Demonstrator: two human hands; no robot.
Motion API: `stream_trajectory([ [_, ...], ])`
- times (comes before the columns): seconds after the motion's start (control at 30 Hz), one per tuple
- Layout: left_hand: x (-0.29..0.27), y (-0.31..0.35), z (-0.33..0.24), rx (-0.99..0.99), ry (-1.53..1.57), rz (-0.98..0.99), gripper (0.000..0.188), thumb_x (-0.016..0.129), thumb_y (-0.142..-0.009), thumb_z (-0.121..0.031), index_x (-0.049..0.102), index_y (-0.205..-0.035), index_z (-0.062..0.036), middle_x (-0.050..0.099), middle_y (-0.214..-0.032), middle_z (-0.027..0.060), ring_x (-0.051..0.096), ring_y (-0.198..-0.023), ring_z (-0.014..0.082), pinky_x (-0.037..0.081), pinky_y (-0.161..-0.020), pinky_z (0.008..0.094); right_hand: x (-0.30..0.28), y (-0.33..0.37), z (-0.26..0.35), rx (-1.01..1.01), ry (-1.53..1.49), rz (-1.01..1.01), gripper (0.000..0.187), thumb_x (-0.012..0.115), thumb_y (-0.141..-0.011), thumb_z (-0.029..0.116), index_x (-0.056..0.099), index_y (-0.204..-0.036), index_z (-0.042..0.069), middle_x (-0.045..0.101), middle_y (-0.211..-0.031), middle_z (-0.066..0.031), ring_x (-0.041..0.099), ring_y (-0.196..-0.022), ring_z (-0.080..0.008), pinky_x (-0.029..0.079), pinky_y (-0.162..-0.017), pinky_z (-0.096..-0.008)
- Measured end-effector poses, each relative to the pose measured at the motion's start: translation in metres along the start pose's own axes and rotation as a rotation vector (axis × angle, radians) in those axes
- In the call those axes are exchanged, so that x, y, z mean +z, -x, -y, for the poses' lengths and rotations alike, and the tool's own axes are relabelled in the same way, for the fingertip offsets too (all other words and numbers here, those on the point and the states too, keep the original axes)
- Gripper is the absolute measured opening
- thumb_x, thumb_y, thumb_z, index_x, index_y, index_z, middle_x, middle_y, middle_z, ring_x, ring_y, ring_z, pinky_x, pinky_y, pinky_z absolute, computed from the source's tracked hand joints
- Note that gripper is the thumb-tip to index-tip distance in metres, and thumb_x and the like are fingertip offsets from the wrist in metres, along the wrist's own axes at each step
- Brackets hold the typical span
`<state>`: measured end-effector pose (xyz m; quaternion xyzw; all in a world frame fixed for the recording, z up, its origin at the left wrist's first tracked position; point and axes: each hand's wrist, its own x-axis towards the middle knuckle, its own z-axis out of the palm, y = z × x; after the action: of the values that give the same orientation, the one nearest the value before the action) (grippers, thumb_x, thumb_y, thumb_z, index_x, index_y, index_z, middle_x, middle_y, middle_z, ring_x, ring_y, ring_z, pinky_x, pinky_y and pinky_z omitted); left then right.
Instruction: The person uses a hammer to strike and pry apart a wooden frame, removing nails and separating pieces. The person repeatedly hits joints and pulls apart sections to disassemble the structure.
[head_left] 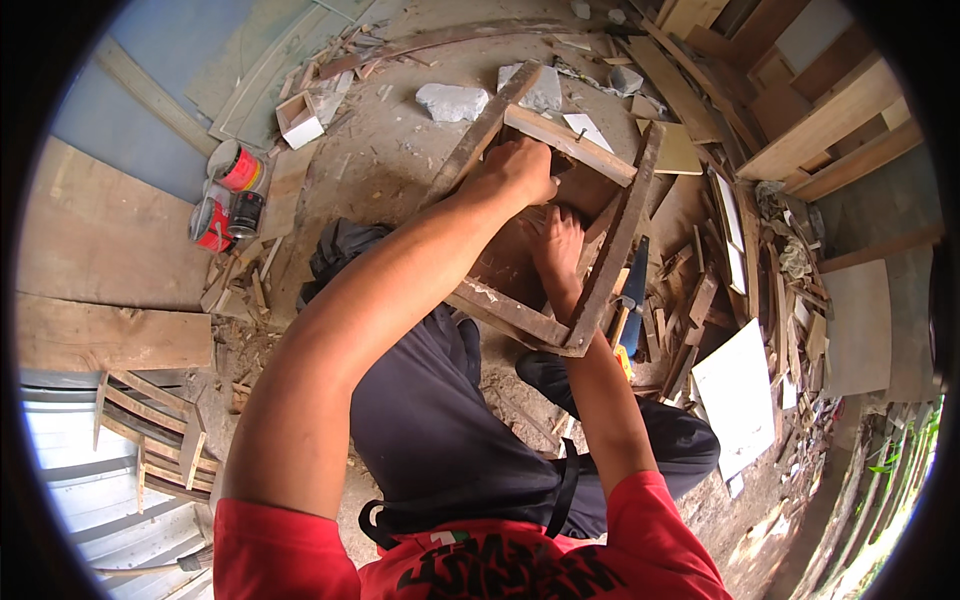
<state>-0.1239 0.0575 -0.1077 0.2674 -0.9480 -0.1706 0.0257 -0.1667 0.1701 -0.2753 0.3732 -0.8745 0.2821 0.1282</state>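
Observation:
A weathered wooden frame [612,262], box-like with a brown panel inside, stands tilted in front of my legs. Across its far end runs a paler wooden rail [600,158], with a nail sticking up from it. My left hand [518,175] is closed in a fist against the near side of this rail; whatever its fingers hold is hidden. My right arm passes through the frame. My right hand [557,240] lies against the inner panel just below the left, its fingers stretched out and no object visible in it.
Right of the frame lie a blue-bladed handsaw [636,275], a hammer [627,304] and wood scraps [695,310]. A white board [737,395] lies near my right knee. Paint cans [236,166] stand at left. Beyond the frame are stone blocks [452,101] and a small open box [299,120].

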Motion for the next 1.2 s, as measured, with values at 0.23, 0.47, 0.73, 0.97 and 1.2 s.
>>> stream_trajectory([
  [0.23,0.001,0.001,-0.003,0.005,0.093,0.050,0.053,0.076,-0.079,-0.045,0.070,-0.099,0.0040,0.068,-0.104,0.0261,0.066,-0.100,0.0392,0.054,-0.085,0.0455,-0.003,0.001,-0.001,0.011,-0.026,-0.024,0.054,0.080,-0.074,0.039,0.060,-0.107,0.001,0.063,-0.106,-0.0203,0.059,-0.099,-0.0374,0.048,-0.083,-0.0471],
  [0.47,0.004,0.001,-0.002,0.006,0.111,0.038,0.058,0.075,-0.079,-0.048,0.070,-0.097,0.0063,0.068,-0.103,0.0279,0.067,-0.099,0.0400,0.054,-0.085,0.0457,-0.005,0.000,0.003,-0.008,-0.072,-0.091,0.058,0.079,-0.075,0.043,0.058,-0.103,-0.002,0.064,-0.098,-0.0221,0.061,-0.094,-0.0387,0.048,-0.083,-0.0471],
  [0.73,0.008,-0.002,-0.003,0.038,0.121,0.018,0.061,0.074,-0.080,-0.049,0.069,-0.094,0.0094,0.069,-0.094,0.0279,0.068,-0.094,0.0397,0.055,-0.082,0.0447,0.000,-0.001,0.004,0.071,-0.069,-0.091,0.061,0.079,-0.073,0.048,0.057,-0.102,-0.001,0.063,-0.096,-0.0215,0.060,-0.094,-0.0384,0.047,-0.082,-0.0486],
  [0.97,0.012,-0.006,0.003,0.037,0.217,0.071,0.052,0.069,-0.085,-0.044,0.070,-0.090,0.0074,0.069,-0.064,0.0148,0.072,-0.067,0.0258,0.057,-0.070,0.0372,0.008,-0.008,0.019,0.138,0.085,-0.086,0.063,0.078,-0.071,0.051,0.058,-0.104,0.000,0.064,-0.095,-0.0191,0.060,-0.094,-0.0352,0.047,-0.081,-0.0472],
  [1.2,0.012,-0.008,0.000,0.022,0.241,0.124,0.047,0.068,-0.087,-0.041,0.070,-0.085,0.0061,0.069,-0.061,0.0136,0.071,-0.059,0.0214,0.057,-0.067,0.0329,0.006,-0.019,0.011,0.149,0.191,0.069,0.061,0.070,-0.075,0.059,0.065,-0.095,0.002,0.070,-0.080,-0.0164,0.068,-0.078,-0.0342,0.053,-0.073,-0.0432],
])
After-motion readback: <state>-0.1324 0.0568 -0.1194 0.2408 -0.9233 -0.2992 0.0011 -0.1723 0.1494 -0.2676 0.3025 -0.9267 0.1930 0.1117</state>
